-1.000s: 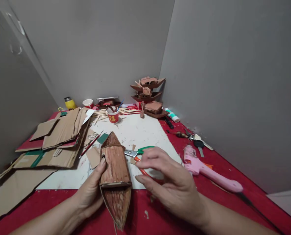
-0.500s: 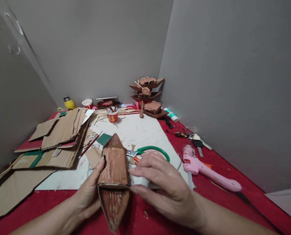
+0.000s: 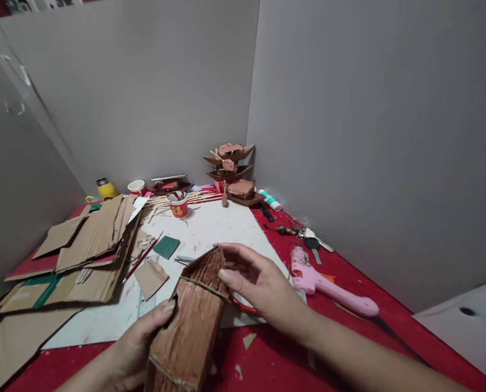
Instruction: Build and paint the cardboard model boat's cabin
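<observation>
A brown-painted cardboard model boat [image 3: 192, 329] with a boxy cabin is held up close, tilted with its far tip toward the upper right. My left hand [image 3: 139, 343] grips the cabin's left side, the thumb lying along its edge. Around the pointed far end closes my right hand [image 3: 263, 288], its thumb on the inside and its fingers behind the tip. Partly hidden behind the boat, the scissors [image 3: 183, 259] lie on the white board [image 3: 210, 231], blades and a bit of the red handle showing. The boat's near end is cut off by the bottom of the view.
Cardboard sheets [image 3: 91, 239] are piled at the left. A pink glue gun [image 3: 328, 288] and keys [image 3: 312, 242] lie at the right on the red cloth. Farther back stand a red paint cup [image 3: 177, 204], thin wooden sticks [image 3: 202, 196] and stacked model boats [image 3: 229, 163].
My right hand has moved from beside the cabin to the boat's far tip and closed on it. The boat has come nearer and tilted rightward. The view has shifted to the right.
</observation>
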The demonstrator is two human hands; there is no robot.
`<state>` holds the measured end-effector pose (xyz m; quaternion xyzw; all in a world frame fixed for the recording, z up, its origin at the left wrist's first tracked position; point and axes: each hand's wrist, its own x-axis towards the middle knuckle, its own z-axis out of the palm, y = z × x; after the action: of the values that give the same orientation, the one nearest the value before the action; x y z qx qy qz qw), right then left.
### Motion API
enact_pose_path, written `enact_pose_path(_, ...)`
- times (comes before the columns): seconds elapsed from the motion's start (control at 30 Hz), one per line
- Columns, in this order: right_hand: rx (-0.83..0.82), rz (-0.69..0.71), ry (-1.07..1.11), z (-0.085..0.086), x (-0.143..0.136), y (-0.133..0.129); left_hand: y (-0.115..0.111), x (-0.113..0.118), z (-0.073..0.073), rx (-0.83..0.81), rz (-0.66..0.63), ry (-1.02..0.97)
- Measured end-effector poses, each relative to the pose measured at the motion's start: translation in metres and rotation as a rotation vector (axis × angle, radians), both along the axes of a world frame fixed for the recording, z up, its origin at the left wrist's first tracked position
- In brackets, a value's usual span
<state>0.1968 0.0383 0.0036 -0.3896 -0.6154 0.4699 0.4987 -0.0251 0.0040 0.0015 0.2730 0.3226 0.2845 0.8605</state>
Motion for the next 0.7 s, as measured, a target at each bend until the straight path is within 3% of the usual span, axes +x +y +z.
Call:
enact_pose_path(0.07,0.139,-0.129,0.000,-0.002,0.001,-0.004,0.000,0.002,0.002,0.042,0.031,0.012)
enact_pose_path(0.17,0.505,-0.263,-0.056,-0.003,0.004,-0.010,0.000,0.003,0.002,0.097,0.069,0.067)
enact_pose_path(0.23,0.720,-0.206,-0.111,-0.002,0.005,-0.012,0.000,0.003,0.002,0.149,0.102,0.105)
enact_pose_path(0.3,0.830,-0.126,-0.164,0.000,0.003,-0.014,0.000,0.003,0.001,0.204,0.135,0.135)
enact_pose_path(0.5,0.912,-0.059,-0.291,-0.001,-0.002,-0.016,-0.004,0.006,0.005,0.293,0.201,0.206)
enact_pose_path(0.7,0.838,-0.043,-0.349,-0.003,-0.004,-0.017,-0.006,0.008,-0.001,0.368,0.326,0.291)
